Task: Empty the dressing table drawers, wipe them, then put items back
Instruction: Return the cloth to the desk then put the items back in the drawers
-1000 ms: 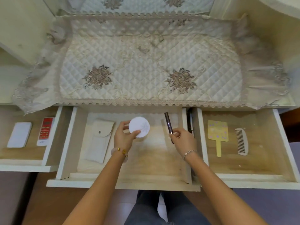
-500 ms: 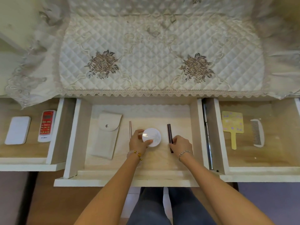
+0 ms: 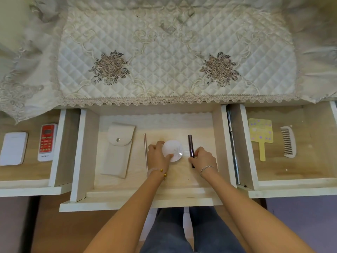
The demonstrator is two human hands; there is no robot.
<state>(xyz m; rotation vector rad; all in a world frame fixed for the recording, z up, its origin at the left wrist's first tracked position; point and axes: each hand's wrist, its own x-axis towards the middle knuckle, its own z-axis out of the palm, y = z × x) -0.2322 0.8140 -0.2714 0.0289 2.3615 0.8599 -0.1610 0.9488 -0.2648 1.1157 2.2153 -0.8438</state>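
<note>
**Clerk:** Presently, middle drawer (image 3: 80,154), pulled out, holds four items. White snap pouch (image 3: 117,149) at left; thin rose-gold stick (image 3: 145,152) beside it; round white compact (image 3: 172,150) at centre; dark tube (image 3: 191,147) to its right, lying front to back.

**Checker:** Hands?

**Clerk:** Left hand (image 3: 158,157): fingers clamped round the compact's left rim, thumb on its near edge. The compact looks to be resting on the drawer floor. Right hand (image 3: 203,158): fingers pinched together on the tube's near end.

**Checker:** Stage, by your reckoning?

**Clerk:** Probably items going back in. Left drawer (image 3: 54,152) holds a white flat case (image 3: 13,148) and a red remote (image 3: 47,142); right drawer (image 3: 242,143) a yellow hand mirror (image 3: 261,136) and a comb (image 3: 288,141).

**Checker:** How to do it well?

**Clerk:** Set both pieces flat and parallel to the stick, then open the fingers straight upward so that neither is nudged. The tube is round and may roll; settle it before letting go.

**Checker:** Edges, room?

**Clerk:** Drawer floor is bare ahead of and behind both hands, with a strip between tube and right wall. Overhead, the lace hem of the table cover (image 3: 175,52) overhangs the drawer's back; lift wrists toward the front rail, not under the fringe.
</note>
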